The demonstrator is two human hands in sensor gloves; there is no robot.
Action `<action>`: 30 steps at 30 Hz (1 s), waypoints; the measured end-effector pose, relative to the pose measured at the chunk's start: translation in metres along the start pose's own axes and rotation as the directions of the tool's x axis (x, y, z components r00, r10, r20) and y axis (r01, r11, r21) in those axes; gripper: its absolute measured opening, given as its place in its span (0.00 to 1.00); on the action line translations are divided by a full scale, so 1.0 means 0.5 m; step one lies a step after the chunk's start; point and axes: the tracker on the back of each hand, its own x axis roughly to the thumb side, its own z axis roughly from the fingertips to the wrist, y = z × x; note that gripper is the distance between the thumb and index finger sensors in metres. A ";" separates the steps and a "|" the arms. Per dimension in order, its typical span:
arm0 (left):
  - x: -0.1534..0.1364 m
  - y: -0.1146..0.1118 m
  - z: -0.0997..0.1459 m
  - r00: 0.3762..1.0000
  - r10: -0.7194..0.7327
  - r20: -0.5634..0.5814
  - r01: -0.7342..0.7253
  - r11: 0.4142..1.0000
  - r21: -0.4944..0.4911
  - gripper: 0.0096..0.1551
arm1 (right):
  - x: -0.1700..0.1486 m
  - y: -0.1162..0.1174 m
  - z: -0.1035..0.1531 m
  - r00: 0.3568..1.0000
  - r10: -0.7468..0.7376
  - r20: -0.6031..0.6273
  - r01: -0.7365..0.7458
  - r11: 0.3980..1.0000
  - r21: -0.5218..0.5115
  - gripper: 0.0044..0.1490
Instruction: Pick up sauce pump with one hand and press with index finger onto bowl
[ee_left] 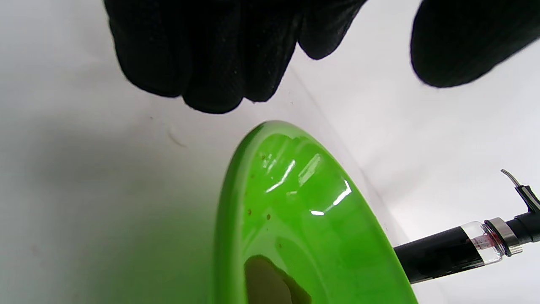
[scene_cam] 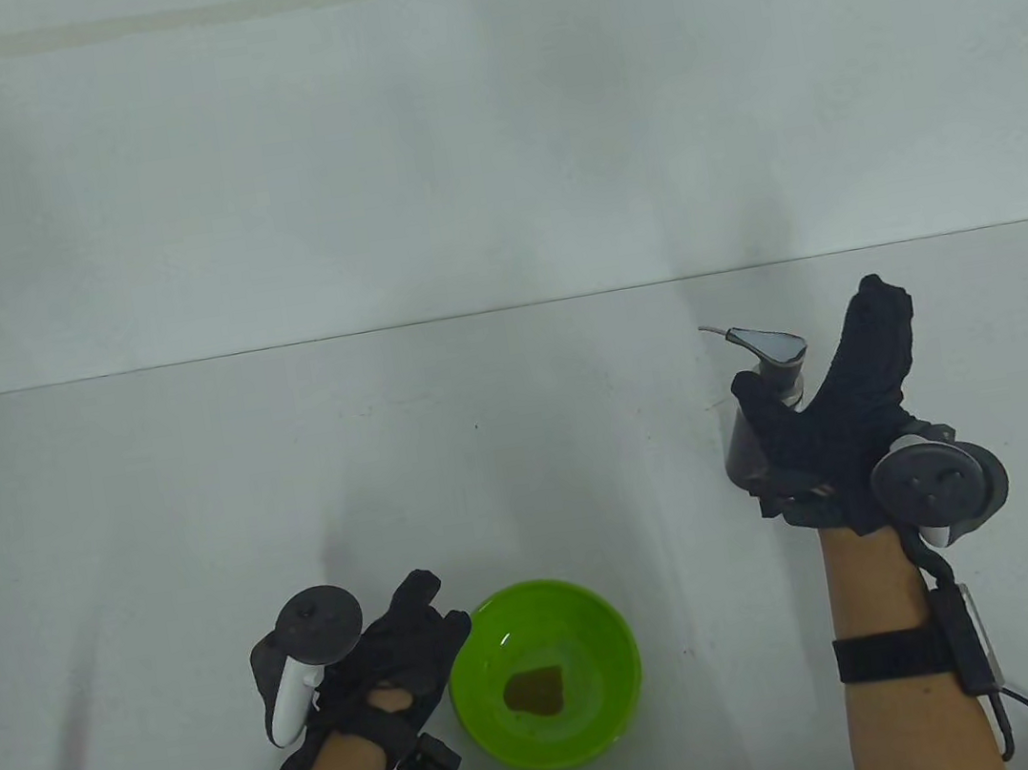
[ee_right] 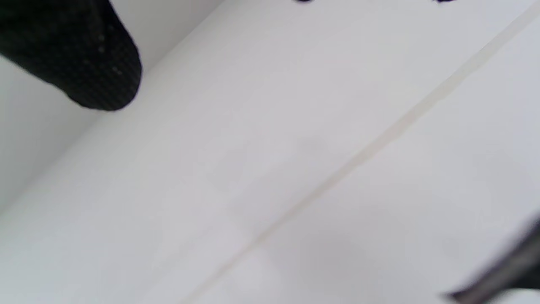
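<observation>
Right hand (scene_cam: 843,423) grips the pump (scene_cam: 761,406) near the table's (scene_cam: 157,515) right edge: dark bottle, metal collar, grey head, axis tilted, spout pointing left. Left hand (scene_cam: 392,664), fingers loosely curled, holds nothing, just beside the green bowl (scene_cam: 598,623) at the front edge; brown sauce pooled inside.

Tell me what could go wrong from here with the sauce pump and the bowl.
1. The right hand holds the sauce pump far to the right of the green bowl, nozzle off the bowl; a press now would likely squirt onto the table.
2. The left hand sits beside the bowl's rim; a nudge could shift the bowl, which already holds a brown puddle of sauce.
</observation>
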 end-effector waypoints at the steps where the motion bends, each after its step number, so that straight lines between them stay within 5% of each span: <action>1: 0.000 0.001 0.000 1.000 -0.002 0.002 0.002 1.000 0.005 0.50 | 0.020 -0.005 -0.006 0.997 -0.075 -0.019 0.076 0.996 0.056 0.56; 4: 0.001 0.006 0.002 1.000 0.004 0.004 -0.004 1.000 0.016 0.50 | 0.069 0.000 -0.007 0.925 -0.354 -0.139 0.378 0.893 0.243 0.51; 6: 0.001 0.012 0.004 1.000 0.017 0.010 -0.017 1.000 0.022 0.50 | 0.093 0.016 0.011 0.832 -0.494 -0.253 0.553 0.768 0.321 0.52; 12: -0.001 0.022 0.008 0.999 0.052 0.015 -0.053 0.998 0.037 0.50 | 0.102 0.081 0.103 0.644 -0.580 -0.499 0.763 0.533 0.365 0.49; 15: -0.001 0.020 0.007 0.998 0.067 0.021 -0.067 0.997 0.031 0.50 | 0.092 0.133 0.162 0.517 -0.569 -0.640 0.856 0.343 0.387 0.50; 18: -0.001 0.019 0.008 0.997 0.070 0.030 -0.071 0.997 0.028 0.50 | 0.095 0.180 0.202 0.485 -0.548 -0.681 0.874 0.302 0.380 0.51; 22: 0.000 0.018 0.006 0.996 0.069 0.063 -0.072 0.996 0.045 0.50 | 0.079 0.247 0.268 0.525 -0.429 -0.735 0.851 0.236 0.470 0.50; 30: -0.001 0.019 0.006 0.996 0.064 0.067 -0.068 0.996 0.057 0.50 | 0.058 0.261 0.285 0.543 -0.395 -0.741 0.840 0.233 0.490 0.48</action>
